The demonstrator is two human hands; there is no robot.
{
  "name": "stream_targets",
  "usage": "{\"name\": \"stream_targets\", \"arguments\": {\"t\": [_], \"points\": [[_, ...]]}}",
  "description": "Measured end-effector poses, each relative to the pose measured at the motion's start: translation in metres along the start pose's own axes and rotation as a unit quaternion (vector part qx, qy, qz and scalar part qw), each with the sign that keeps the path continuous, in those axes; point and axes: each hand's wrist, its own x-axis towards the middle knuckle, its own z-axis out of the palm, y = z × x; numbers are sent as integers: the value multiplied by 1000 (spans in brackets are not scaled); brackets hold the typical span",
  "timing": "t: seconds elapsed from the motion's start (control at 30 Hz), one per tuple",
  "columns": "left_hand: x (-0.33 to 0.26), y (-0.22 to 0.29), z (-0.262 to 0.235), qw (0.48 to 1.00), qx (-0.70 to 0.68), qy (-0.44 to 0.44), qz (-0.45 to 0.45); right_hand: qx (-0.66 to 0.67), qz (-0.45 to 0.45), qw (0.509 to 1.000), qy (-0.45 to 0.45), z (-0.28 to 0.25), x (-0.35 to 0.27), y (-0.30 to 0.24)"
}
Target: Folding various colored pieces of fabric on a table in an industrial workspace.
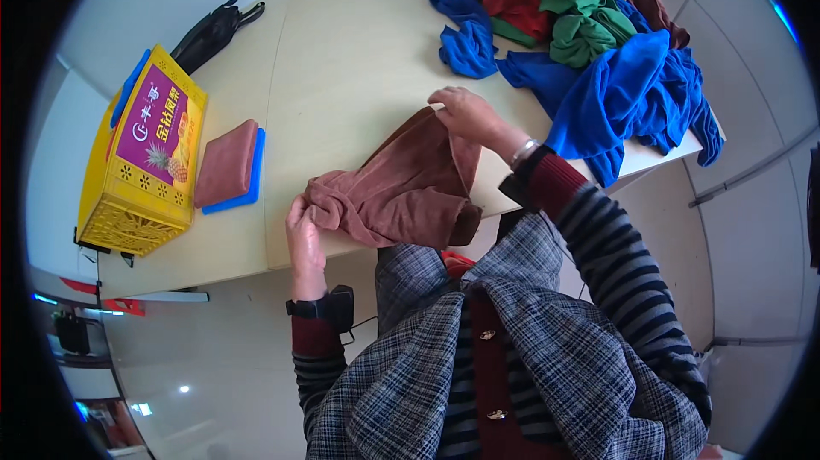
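A crumpled brown towel (401,187) lies at the near edge of the pale wooden table (342,58). My left hand (302,229) pinches its bunched left corner at the table's front edge. My right hand (465,114) grips the towel's far right corner, just above the cloth. Both forearms in striped sleeves come in from below.
A pile of blue, green, red and brown cloths (581,24) fills the table's far right. Left of the towel, a folded brown cloth (225,163) lies on a folded blue one (254,171), beside a yellow plastic crate (141,157). A black bag (209,33) lies behind it.
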Motion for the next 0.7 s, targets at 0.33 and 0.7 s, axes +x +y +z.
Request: {"name": "stream_targets", "arguments": {"t": [0.33, 0.7], "points": [[-1, 14, -32, 996, -71, 39, -41, -177, -57, 973, -133, 24, 37, 6], [81, 161, -37, 945, 263, 93, 174, -118, -111, 948, 275, -194, 101, 23]]}}
